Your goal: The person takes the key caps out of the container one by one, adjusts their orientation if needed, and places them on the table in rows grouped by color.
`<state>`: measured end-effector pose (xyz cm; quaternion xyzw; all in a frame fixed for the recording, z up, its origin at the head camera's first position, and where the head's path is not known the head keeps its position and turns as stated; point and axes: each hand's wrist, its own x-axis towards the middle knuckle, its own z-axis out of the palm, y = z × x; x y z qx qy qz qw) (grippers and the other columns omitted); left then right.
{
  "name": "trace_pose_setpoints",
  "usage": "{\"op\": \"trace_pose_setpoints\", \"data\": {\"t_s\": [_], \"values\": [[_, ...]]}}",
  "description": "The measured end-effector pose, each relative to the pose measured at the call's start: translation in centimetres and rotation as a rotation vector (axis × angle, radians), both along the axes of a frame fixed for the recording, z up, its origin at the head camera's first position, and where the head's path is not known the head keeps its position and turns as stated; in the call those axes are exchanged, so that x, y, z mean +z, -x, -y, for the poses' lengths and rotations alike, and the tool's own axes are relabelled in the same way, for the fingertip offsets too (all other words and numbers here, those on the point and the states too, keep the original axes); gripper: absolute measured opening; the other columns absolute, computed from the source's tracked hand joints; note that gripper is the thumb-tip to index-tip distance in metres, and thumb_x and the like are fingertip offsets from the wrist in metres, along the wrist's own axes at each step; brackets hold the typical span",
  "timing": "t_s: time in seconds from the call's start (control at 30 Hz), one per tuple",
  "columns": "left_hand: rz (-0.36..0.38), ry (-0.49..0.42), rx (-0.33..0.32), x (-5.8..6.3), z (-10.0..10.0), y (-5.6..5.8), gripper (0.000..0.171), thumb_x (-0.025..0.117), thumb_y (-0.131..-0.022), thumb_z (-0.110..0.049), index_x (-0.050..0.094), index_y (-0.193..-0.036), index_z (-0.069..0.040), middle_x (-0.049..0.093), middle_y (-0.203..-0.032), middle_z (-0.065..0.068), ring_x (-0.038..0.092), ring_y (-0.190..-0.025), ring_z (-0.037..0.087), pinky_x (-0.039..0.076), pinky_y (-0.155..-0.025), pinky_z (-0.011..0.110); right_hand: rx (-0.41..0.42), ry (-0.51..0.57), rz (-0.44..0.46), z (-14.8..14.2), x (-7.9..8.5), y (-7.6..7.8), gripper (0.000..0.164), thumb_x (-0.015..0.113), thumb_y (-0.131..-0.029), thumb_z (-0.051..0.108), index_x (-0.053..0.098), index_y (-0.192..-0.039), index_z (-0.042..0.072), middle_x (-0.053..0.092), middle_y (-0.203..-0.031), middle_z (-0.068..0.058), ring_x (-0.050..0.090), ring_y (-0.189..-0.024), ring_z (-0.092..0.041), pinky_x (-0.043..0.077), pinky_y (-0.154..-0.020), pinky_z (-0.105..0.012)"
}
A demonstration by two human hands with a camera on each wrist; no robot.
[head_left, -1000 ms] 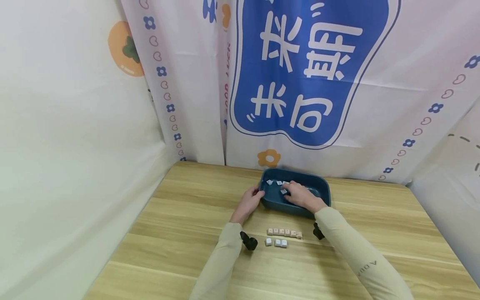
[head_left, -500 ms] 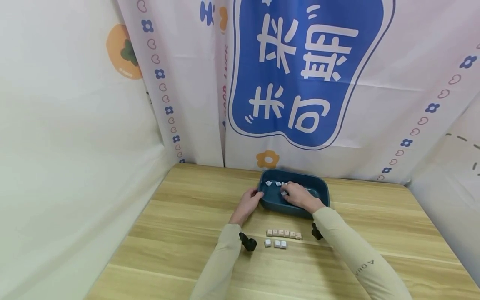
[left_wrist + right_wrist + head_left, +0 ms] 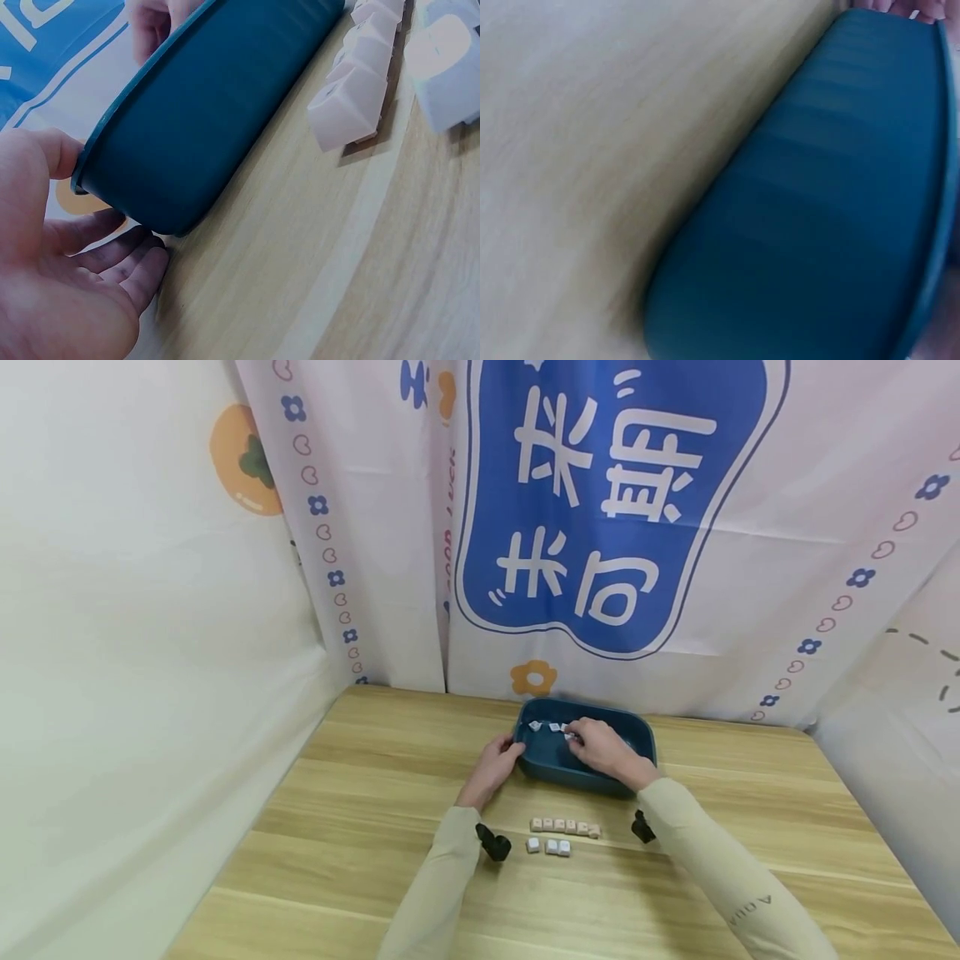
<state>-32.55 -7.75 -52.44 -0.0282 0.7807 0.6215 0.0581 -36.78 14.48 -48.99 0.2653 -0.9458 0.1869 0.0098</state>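
A dark teal plastic tub [image 3: 573,774] stands on the table with a few white keycaps [image 3: 535,726] on its floor. My left hand [image 3: 491,770] holds its left end; in the left wrist view the thumb lies at the rim and the fingers curl against the lower wall. Over the near rim reaches my right hand [image 3: 606,750], fingertips down inside the tub, pinching a white keycap [image 3: 569,737] mostly covered by the fingers. In the right wrist view the tub's outer wall [image 3: 802,195] hides most of that hand.
In front of the tub lies a row of several cream keycaps [image 3: 559,826], the rightmost a little askew. Nearer to me are 3 white keycaps [image 3: 558,847], two side by side and one apart. A printed curtain [image 3: 390,610] hangs behind the wooden table [image 3: 360,793].
My right hand and forearm have shifted slightly right, and the keycap at its fingertips sits a little higher than before. The left hand stays at the tub's end.
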Motion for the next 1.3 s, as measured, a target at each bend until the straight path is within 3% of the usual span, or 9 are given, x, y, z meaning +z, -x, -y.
{"op": "trace_pose_setpoints", "data": {"t_s": [0.37,0.57,0.83,0.97,1.17,1.3], "values": [[0.004,0.022,-0.003,-0.1,0.0,0.0,0.057,0.052,-0.097,-0.036,0.047,-0.143,-0.003,0.052,-0.143,0.016,0.048,-0.133,0.031,0.038,-0.113,0.047,0.044,0.109,-0.142,-0.8,2.1,-2.4,0.025,0.058,-0.095,0.013,0.070,-0.117,0.008,0.064,-0.093,-0.005,0.049,-0.068,-0.010,0.042,-0.062,-0.025],[-0.002,0.028,-0.012,-0.1,0.1,0.0,0.056,0.052,-0.097,-0.035,0.048,-0.143,-0.002,0.052,-0.143,0.017,0.048,-0.132,0.031,0.038,-0.112,0.048,0.066,0.150,-0.210,-1.4,3.0,-3.5,0.020,0.063,-0.093,0.011,0.072,-0.110,0.008,0.066,-0.091,-0.003,0.053,-0.072,-0.009,0.048,-0.064,-0.027],[-0.003,0.028,-0.013,-0.1,0.1,0.0,0.055,0.052,-0.097,-0.033,0.048,-0.142,-0.001,0.052,-0.143,0.018,0.048,-0.133,0.031,0.039,-0.112,0.048,0.057,0.185,-0.165,-2.0,3.9,-5.0,0.012,0.066,-0.091,0.011,0.066,-0.103,0.011,0.069,-0.095,-0.003,0.065,-0.076,-0.008,0.056,-0.067,-0.028],[0.003,0.034,-0.019,-0.1,0.2,-0.1,0.056,0.052,-0.097,-0.034,0.047,-0.143,-0.002,0.051,-0.144,0.018,0.047,-0.134,0.031,0.038,-0.112,0.048,0.049,0.203,-0.149,-2.2,4.2,-6.0,0.010,0.066,-0.092,0.014,0.064,-0.102,0.012,0.071,-0.089,-0.001,0.064,-0.070,-0.004,0.054,-0.062,-0.023],[0.014,0.027,-0.025,0.0,0.3,-0.2,0.058,0.051,-0.097,-0.036,0.045,-0.145,-0.004,0.049,-0.147,0.016,0.045,-0.136,0.031,0.037,-0.113,0.048,0.074,0.187,-0.186,-2.3,4.3,-7.4,0.016,0.067,-0.092,0.018,0.070,-0.107,0.012,0.070,-0.086,0.004,0.058,-0.068,0.000,0.052,-0.062,-0.021],[0.015,0.026,-0.025,0.1,0.4,-0.2,0.059,0.051,-0.097,-0.037,0.045,-0.145,-0.004,0.048,-0.147,0.015,0.045,-0.136,0.030,0.037,-0.113,0.048,0.096,0.182,-0.210,-2.4,4.2,-8.2,0.013,0.069,-0.091,0.018,0.073,-0.102,0.012,0.068,-0.082,0.007,0.054,-0.068,0.001,0.051,-0.062,-0.020]]}}
